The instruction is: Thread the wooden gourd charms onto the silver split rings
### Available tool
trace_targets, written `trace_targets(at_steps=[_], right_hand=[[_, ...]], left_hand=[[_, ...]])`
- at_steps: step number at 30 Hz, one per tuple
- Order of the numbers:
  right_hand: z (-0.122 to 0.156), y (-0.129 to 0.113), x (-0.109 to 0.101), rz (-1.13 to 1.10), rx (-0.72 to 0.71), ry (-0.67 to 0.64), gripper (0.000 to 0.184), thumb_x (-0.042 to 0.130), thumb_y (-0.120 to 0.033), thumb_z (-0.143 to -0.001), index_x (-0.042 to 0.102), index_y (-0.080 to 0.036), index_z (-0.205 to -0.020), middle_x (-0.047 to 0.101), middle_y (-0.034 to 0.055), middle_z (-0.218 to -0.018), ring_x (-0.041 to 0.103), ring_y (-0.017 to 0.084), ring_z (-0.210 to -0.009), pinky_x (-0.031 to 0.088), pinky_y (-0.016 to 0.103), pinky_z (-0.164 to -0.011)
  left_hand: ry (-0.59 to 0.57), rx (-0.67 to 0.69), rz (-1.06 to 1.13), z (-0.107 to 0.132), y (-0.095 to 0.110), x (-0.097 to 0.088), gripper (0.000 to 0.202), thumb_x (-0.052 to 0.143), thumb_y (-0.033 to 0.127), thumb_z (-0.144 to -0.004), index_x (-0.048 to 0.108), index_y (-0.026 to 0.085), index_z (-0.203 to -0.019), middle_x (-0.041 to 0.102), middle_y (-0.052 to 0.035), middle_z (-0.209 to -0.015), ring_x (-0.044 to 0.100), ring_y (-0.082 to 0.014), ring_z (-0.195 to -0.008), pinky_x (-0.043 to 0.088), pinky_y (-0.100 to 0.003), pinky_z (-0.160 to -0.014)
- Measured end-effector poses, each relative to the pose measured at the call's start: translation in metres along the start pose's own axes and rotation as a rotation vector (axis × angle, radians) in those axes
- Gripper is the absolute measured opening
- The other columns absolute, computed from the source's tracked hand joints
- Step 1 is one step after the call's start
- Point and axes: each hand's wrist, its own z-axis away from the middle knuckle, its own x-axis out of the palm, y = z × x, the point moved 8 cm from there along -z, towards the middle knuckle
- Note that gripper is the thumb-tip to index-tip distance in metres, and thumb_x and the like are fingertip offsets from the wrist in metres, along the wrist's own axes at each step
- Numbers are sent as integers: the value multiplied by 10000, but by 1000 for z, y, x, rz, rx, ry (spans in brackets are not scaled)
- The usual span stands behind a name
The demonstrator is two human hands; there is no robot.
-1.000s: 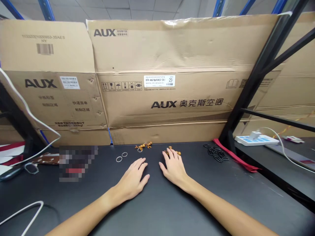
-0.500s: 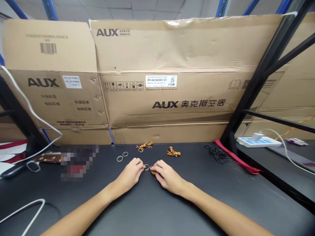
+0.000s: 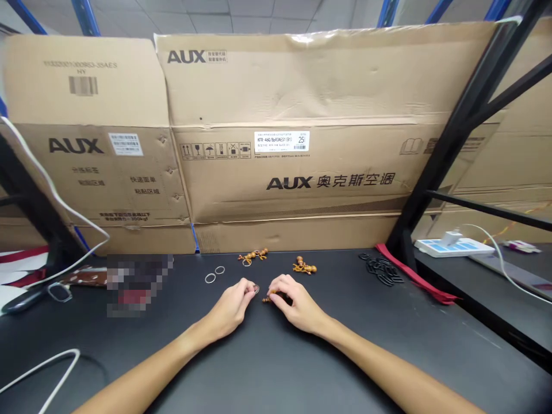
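In the middle of the black table, my left hand (image 3: pixel 235 306) pinches a silver metal ring (image 3: pixel 256 288) that sticks out past its fingertips. Just across a small gap, my right hand (image 3: pixel 293 303) has its fingers closed on a brown beaded pendant with cord (image 3: pixel 268 298), partly hidden by the fingers. Ring and pendant are apart. Two loose metal rings (image 3: pixel 210 278) lie beyond my left hand. Farther back rest a beaded pendant with a ring at it (image 3: pixel 253 256) and another group of brown beads on cord (image 3: pixel 304 266).
Black oval clips or links (image 3: pixel 383 270) lie in a pile at the right, beside a red strap (image 3: pixel 414 277). Cardboard boxes (image 3: pixel 284 201) wall off the back. A power strip (image 3: pixel 452 249) stands at far right; glasses (image 3: pixel 59 291) and a white cable (image 3: pixel 58 374) lie left.
My hands have drawn slightly apart. The ring, held between both hands before, is now tilted in my left fingers, and more of the pendant shows at my right fingertips.
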Motion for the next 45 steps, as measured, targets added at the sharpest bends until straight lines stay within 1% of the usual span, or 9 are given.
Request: trace_targets(at_steps=[4, 6, 9, 13, 17, 21, 24, 31, 45], right_hand=[[1, 12, 8, -254, 191, -51, 228, 492, -346, -915, 622, -182, -825, 635, 19, -741, 586, 148, -661, 466, 268, -639], [2, 12, 13, -338, 228, -85, 247, 491, -365, -913, 634, -175, -847, 652, 13, -716, 602, 144, -639, 471, 260, -636], [1, 7, 12, -292, 191, -82, 244, 504, -357, -907, 665, -178, -871, 685, 23, -783, 617, 155, -717, 467, 264, -705], [1, 9, 11, -297, 194, -73, 243, 494, -354, -913, 648, -174, -858, 686, 26, -780, 615, 150, -706, 464, 257, -693], [2, 13, 14, -331, 217, -93, 222, 520, -363, -899, 624, -174, -845, 682, 21, -733, 605, 146, -661, 455, 250, -638], [3, 9, 15, -343, 207, -93, 213, 533, -369, -892, 618, -180, -843, 684, 19, -722, 607, 144, -643, 447, 248, -613], [3, 3, 15, -352, 185, -98, 204, 526, -363, -895, 611, -185, -842, 683, 14, -708, 605, 141, -628, 442, 244, -596], [3, 3, 8, -267, 156, -14, 178, 573, -341, -868, 618, -183, -799, 630, -9, -665, 534, 118, -587, 389, 223, -543], [3, 11, 14, -460, 247, -61, 254, 588, -432, -853, 546, -186, -803, 649, 5, -688, 607, 141, -639, 469, 264, -630]], left_hand=[[39, -42, -1, -1, 0, -3, 240, 328, 272, -972, 533, 186, -882, 580, -16, -768, 547, -144, -683, 436, -259, -677], [58, -43, -10, -2, 1, -4, 279, 347, 285, -969, 566, 179, -832, 576, -12, -736, 541, -142, -665, 428, -253, -665], [60, -32, 5, -2, 5, -4, 300, 404, 288, -952, 576, 171, -736, 588, -13, -747, 548, -140, -691, 422, -241, -673], [17, -47, 78, -1, 8, 1, 303, 427, 259, -941, 595, 164, -706, 593, -1, -704, 551, -117, -630, 427, -214, -626], [-11, -50, 170, 0, 9, 6, 287, 429, 263, -943, 645, 155, -789, 630, -17, -759, 566, -105, -591, 457, -203, -598], [1, -14, 132, 0, 12, 4, 288, 444, 283, -942, 675, 170, -814, 662, -40, -848, 605, -134, -698, 475, -222, -665], [15, 8, 59, 0, 16, 1, 305, 454, 290, -942, 679, 183, -768, 673, -34, -829, 610, -153, -749, 459, -245, -731], [-39, 19, -32, 1, 15, 7, 334, 442, 329, -953, 689, 186, -780, 663, -17, -744, 586, -138, -660, 425, -229, -668], [-126, 23, 158, 1, 32, 4, 307, 394, 299, -968, 676, 199, -896, 698, -20, -873, 620, -150, -785, 448, -240, -775]])
